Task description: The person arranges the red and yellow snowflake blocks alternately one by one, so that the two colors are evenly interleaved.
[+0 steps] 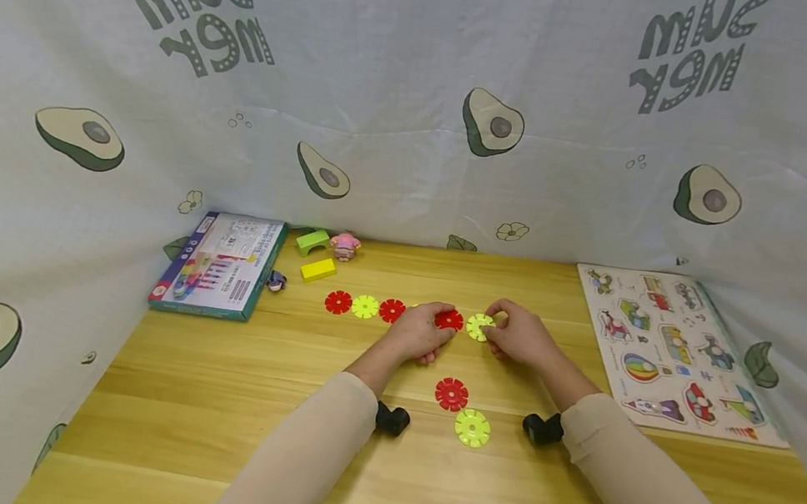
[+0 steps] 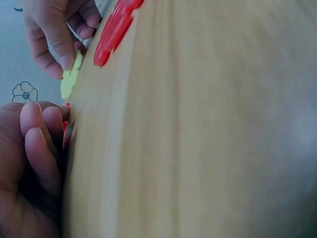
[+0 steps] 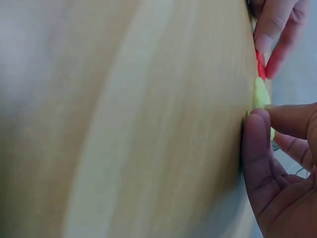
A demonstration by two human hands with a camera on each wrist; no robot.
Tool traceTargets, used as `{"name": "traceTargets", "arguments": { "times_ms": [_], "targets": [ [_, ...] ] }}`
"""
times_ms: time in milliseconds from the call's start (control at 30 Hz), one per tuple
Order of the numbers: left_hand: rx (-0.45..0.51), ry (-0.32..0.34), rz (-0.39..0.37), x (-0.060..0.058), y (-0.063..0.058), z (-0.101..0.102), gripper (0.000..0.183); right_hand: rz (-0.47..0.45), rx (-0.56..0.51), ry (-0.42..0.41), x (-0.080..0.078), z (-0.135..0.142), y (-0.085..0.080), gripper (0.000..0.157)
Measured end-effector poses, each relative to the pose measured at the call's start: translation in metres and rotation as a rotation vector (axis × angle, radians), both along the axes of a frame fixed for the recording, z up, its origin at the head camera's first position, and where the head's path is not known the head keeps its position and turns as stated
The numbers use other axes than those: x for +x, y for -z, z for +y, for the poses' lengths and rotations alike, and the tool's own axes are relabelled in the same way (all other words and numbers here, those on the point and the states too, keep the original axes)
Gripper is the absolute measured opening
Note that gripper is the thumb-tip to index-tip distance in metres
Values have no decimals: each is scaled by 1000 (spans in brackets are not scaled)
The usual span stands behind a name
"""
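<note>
A row of notched plastic discs lies across the middle of the table. At its right end my right hand (image 1: 519, 333) pinches a yellow disc (image 1: 477, 326) between thumb and fingertips; the right wrist view shows this yellow disc (image 3: 260, 94) tilted at the fingertips. Just left of it, my left hand (image 1: 418, 334) holds a red disc (image 1: 450, 319) by its edges, finger above and thumb below. Further left in the row are a red disc (image 1: 392, 311), a yellow disc (image 1: 365, 307) and another red disc (image 1: 338, 303). The left hand covers part of the row.
Nearer me lie a loose red disc (image 1: 451, 394) and a yellow disc (image 1: 472, 429). At back left are a boxed set (image 1: 228, 264), a green block (image 1: 312, 242), a yellow block (image 1: 318, 269), a pink figure (image 1: 345, 247) and a dark figurine (image 1: 276, 281). A picture puzzle board (image 1: 678, 353) lies right.
</note>
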State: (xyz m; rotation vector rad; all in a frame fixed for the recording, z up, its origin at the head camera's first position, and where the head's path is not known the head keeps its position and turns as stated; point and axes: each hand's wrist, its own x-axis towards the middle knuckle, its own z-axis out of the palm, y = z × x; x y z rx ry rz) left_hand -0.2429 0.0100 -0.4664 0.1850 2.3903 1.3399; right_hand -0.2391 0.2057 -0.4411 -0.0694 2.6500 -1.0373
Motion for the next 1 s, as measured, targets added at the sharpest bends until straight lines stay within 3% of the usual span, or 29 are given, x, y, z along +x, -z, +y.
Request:
{"name": "traceTargets", "arguments": {
  "times_ms": [400,600,733,1000],
  "targets": [
    [-13,14,1,0,1,1,48,3,108,-5,-5,0,7,28],
    [-21,18,1,0,2,1,49,0,74,13,-1,1,6,33],
    [-8,28,10,0,3,0,50,11,17,40,8,3,6,42],
    [38,80,3,-2,2,-4,56,2,-46,-27,46,2,2,47]
  ]
}}
